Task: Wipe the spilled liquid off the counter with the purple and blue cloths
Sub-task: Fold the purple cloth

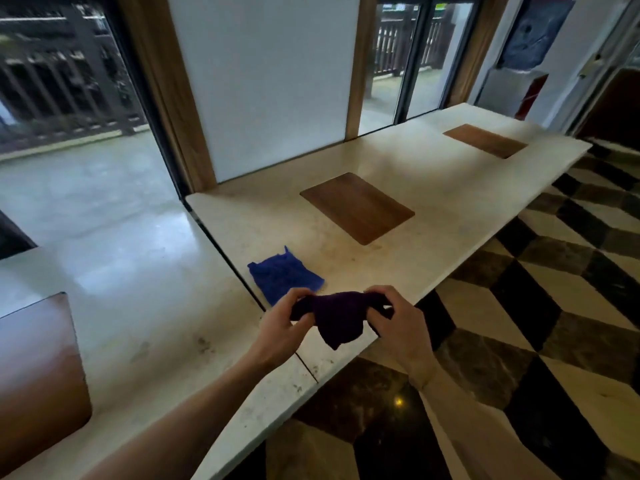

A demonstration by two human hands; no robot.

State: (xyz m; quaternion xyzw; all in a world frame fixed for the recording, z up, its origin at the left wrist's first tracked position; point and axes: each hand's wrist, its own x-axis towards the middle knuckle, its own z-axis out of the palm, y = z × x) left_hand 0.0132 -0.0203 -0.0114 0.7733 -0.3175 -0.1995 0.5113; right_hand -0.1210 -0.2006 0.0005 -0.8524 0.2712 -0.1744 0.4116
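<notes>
Purple cloth (337, 318): was held bunched up in the air between the two hands, just above the near edge of the counter; a loose corner was seen hanging down at its middle.
Left hand (284, 323): was curled round the left end of the purple cloth, with the fingers and thumb closed on the fabric.
Right hand (394, 320): was curled round the right end of the purple cloth, the fingers bent over it from above.
Blue cloth (285, 273): was laid roughly flat on the counter, just beyond the left hand and close to the dark seam; it was touched by neither hand.
Counter (450, 188): a pale stone top was seen running away to the right, with faint dull marks on the surface around the blue cloth; whether these were liquid could not be told.
Wooden insets: one brown panel (356, 207) was set into the counter beyond the blue cloth, and another (485, 140) further along to the right.
Floor (554, 306): a pattern of dark and light tiles was seen to the right of the counter.
Windows (69, 81): dark railings were visible outside, behind the counter.
</notes>
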